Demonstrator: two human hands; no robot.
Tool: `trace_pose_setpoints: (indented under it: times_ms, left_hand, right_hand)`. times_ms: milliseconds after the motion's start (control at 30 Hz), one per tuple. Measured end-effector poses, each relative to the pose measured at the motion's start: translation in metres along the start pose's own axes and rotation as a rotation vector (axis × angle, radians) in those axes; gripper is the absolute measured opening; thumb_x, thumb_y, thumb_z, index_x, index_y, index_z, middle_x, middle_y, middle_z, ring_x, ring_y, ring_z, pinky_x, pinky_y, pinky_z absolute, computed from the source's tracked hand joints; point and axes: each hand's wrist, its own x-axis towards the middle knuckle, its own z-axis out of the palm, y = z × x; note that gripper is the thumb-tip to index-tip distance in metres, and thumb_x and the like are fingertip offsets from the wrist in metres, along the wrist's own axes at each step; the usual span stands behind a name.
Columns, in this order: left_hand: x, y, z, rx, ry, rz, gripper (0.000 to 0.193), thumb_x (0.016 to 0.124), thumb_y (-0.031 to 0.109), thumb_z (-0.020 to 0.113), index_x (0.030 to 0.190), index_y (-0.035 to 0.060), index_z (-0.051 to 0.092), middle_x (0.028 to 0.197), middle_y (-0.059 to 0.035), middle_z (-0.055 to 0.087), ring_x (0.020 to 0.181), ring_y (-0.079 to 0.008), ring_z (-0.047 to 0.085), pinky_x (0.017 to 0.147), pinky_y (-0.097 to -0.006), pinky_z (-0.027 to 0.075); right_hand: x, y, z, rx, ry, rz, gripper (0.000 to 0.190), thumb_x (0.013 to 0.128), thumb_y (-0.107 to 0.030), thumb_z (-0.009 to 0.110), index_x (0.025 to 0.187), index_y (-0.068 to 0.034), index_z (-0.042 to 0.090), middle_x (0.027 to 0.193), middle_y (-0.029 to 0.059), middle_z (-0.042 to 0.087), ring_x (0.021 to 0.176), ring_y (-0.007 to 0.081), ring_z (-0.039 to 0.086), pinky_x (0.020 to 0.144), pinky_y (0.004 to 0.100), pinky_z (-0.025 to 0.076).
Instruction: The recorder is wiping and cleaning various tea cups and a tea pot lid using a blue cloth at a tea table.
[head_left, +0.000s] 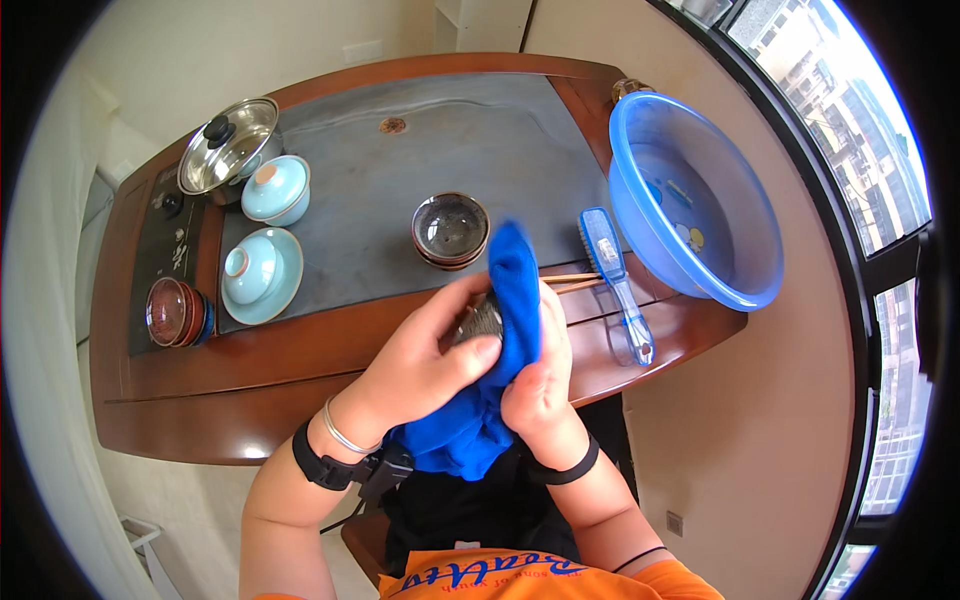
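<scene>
My left hand (424, 356) grips a small dark, streaked cup (481, 321), which my fingers and the cloth partly cover. Against the cup's right side my right hand (551, 360) presses a blue cloth (517, 307), and the cloth's loose end hangs below both hands. Just beyond them, a short stack of dark glazed bowls (451, 229) rests on the stone tea tray (360, 180). Wooden chopsticks or tongs (574, 282) lie right of my hands, partly hidden. Beside these is a clear blue-handled brush (611, 262).
A blue plastic basin (720, 187) occupies the table's right end. Toward the left are a lidded steel pot (232, 146), a pale blue lidded bowl (277, 191), a pale blue piece upturned on a saucer (259, 274), and stacked reddish cups (172, 311). The wooden table edge (187, 442) curves nearby.
</scene>
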Motion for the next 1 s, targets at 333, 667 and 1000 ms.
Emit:
trace_pose_setpoints:
  times_ms: [333, 667, 1000]
  left_hand:
    - [0.004, -0.013, -0.005, -0.444, 0.28, -0.158, 0.062, 0.094, 0.045, 0.025, 0.136, 0.0036, 0.045, 0.103, -0.0077, 0.064, 0.077, -0.0182, 0.063, 0.053, -0.0291, 0.05]
    - [0.007, -0.011, -0.013, -0.686, 0.302, -0.077, 0.048, 0.097, 0.041, 0.035, 0.121, 0.0048, 0.054, 0.112, -0.0114, 0.063, 0.104, -0.0225, 0.06, 0.096, -0.0364, 0.046]
    - [0.001, -0.017, 0.0, 0.243, 0.115, 0.157, 0.072, 0.097, 0.06, 0.015, 0.137, 0.0005, 0.027, 0.12, -0.0153, 0.051, 0.11, -0.0216, 0.053, 0.098, -0.033, 0.039]
  right_hand:
    - [-0.005, -0.008, 0.005, 0.151, -0.032, 0.353, 0.064, 0.097, -0.047, 0.041, 0.129, 0.008, 0.049, 0.124, 0.0222, 0.055, 0.113, 0.0367, 0.055, 0.097, 0.0416, 0.042]
    - [-0.008, -0.009, 0.01, -0.439, -0.53, -0.184, 0.055, 0.088, -0.042, 0.055, 0.126, -0.003, 0.057, 0.14, 0.0163, 0.043, 0.132, 0.0415, 0.036, 0.108, 0.0574, 0.024]
    - [-0.003, -0.005, 0.014, -0.462, -0.075, -0.163, 0.042, 0.08, -0.012, 0.056, 0.12, 0.001, 0.056, 0.127, 0.0222, 0.052, 0.12, 0.0424, 0.049, 0.103, 0.0536, 0.033]
